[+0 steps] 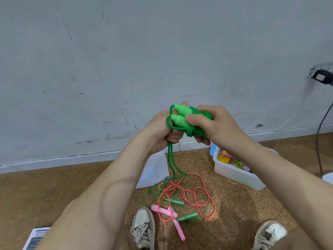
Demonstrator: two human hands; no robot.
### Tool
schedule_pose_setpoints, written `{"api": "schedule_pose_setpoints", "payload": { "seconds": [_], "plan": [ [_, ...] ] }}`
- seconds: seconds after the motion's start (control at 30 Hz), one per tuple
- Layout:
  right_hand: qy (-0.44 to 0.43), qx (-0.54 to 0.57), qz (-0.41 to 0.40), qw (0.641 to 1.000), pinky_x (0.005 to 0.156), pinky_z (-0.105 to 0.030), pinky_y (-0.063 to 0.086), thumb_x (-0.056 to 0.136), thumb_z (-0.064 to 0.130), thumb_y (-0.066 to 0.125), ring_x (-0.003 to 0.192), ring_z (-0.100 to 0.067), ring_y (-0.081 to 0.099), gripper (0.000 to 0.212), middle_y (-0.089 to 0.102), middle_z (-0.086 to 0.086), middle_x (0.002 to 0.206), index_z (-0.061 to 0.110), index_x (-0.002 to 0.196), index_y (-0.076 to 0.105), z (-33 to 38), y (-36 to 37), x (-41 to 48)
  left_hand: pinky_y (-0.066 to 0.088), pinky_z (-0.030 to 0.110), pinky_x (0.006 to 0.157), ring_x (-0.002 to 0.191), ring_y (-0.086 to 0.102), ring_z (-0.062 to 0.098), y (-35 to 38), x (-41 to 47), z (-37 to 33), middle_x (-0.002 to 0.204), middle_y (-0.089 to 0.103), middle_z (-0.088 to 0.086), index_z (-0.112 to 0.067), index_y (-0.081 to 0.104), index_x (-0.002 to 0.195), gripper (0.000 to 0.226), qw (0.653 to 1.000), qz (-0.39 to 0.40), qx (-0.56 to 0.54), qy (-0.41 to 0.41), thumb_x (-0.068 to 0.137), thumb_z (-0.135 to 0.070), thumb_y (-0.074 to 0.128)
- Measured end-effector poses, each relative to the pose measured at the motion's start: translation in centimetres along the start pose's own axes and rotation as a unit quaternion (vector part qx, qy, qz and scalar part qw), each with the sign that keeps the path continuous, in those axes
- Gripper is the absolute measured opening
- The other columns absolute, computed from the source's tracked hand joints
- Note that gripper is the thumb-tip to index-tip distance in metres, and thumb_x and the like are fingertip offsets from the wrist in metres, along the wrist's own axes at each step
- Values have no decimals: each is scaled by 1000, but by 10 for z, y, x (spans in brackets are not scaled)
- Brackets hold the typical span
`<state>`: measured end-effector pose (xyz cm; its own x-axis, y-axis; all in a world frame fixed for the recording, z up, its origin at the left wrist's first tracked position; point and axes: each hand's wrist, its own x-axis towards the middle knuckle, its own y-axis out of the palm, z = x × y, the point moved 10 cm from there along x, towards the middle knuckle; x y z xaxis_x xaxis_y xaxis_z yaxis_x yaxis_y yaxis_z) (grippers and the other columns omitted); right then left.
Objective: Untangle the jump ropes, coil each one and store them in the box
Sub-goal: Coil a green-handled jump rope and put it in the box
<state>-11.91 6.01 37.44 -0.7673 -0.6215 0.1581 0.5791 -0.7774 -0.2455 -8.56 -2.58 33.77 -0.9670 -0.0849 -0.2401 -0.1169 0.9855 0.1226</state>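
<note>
Head: right hand [214,123] grips coiled rope [193,131].

Left hand [158,130] and right hand [216,125] bare; both forearms [111,177] bare to the frame edge. Left shoe [143,229] and right shoe [269,233]: low grey-and-off-white sneakers with pale grey laces.

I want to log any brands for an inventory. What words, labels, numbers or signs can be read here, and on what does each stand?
On the white printed sheet or carton at the bottom left: rows of dark print, too blurred to read.
On the bright green jump rope, the clear plastic storage box, the clear lid and the black wall plug: no text visible.
</note>
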Motion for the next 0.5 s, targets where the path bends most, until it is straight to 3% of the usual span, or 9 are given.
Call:
{"api": "schedule_pose_setpoints", "payload": {
  "seconds": [0.07, 0.13, 0.2, 0.23, 0.3, 0.37, 0.43, 0.5],
  "plan": [
    [15, 24, -36, 999, 42, -30, 34, 74, 36, 61, 46, -23, 50, 29, 52, -13, 53, 7, 72, 61, -6, -10, 4, 10, 19, 41, 38, 18, 8, -3, 1, 1, 43, 31, -3, -18, 37, 64, 39, 998, -33, 57, 14, 102, -24, 31],
    [27, 24, -69, 997, 44, -33, 34, 76, 36, 59, 48, -25, 49, 30, 52, -16, 55, 6, 74, 60, -13, -22, 7, 17, 21, 42, 39, 24, 11, -6, -2, -3, 45, 38, -3, -17, 42, 70, 33, 986, -57, 154, 42, 101, -22, 31],
    [38, 12, -98, 994, 46, -34, 35, 81, 35, 60, 49, -25, 50, 30, 53, -16, 57, 5, 75, 60, -19, -34, 9, 29, 27, 50, 47, 37, 14, -5, -8, -18, 51, 43, -6, -19, 53, 81, 28, 935, -88, 327, 103, 101, -24, 35],
    [44, 5, -111, 993, 47, -35, 36, 85, 33, 60, 50, -25, 50, 31, 53, -16, 57, 3, 78, 60, -23, -37, 9, 31, 29, 56, 56, 41, 16, 0, -11, -25, 56, 43, -7, -19, 57, 89, 24, 888, -101, 428, 137, 101, -24, 37],
    [56, -19, -132, 990, 48, -37, 38, 87, 33, 59, 50, -25, 51, 34, 56, -16, 55, -1, 81, 61, -29, -41, 9, 30, 32, 61, 69, 42, 22, 18, -17, -33, 67, 42, -5, -16, 54, 105, 18, 750, -112, 625, 185, 101, -23, 38],
    [71, -52, -145, 986, 51, -40, 44, 84, 39, 58, 49, -24, 53, 37, 59, -13, 51, 2, 81, 63, -33, -41, 8, 29, 33, 59, 69, 43, 28, 31, -20, -30, 70, 39, 0, -12, 48, 108, 13, 643, -108, 732, 199, 98, -16, 42],
    [84, -71, -152, 982, 55, -43, 48, 82, 43, 57, 47, -21, 52, 39, 60, -11, 49, 5, 80, 63, -36, -41, 7, 26, 32, 54, 60, 39, 28, 40, -24, -30, 69, 46, 4, -9, 52, 103, 19, 564, -115, 789, 216, 85, -6, 54],
    [94, -83, -155, 980, 56, -44, 49, 82, 44, 57, 44, -18, 52, 40, 60, -9, 48, 5, 80, 62, -39, -41, 6, 20, 24, 45, 44, 31, 24, 47, -29, -31, 51, 49, 4, -9, 60, 76, 28, 510, -117, 820, 233, 51, -1, 71]
  ]
}}
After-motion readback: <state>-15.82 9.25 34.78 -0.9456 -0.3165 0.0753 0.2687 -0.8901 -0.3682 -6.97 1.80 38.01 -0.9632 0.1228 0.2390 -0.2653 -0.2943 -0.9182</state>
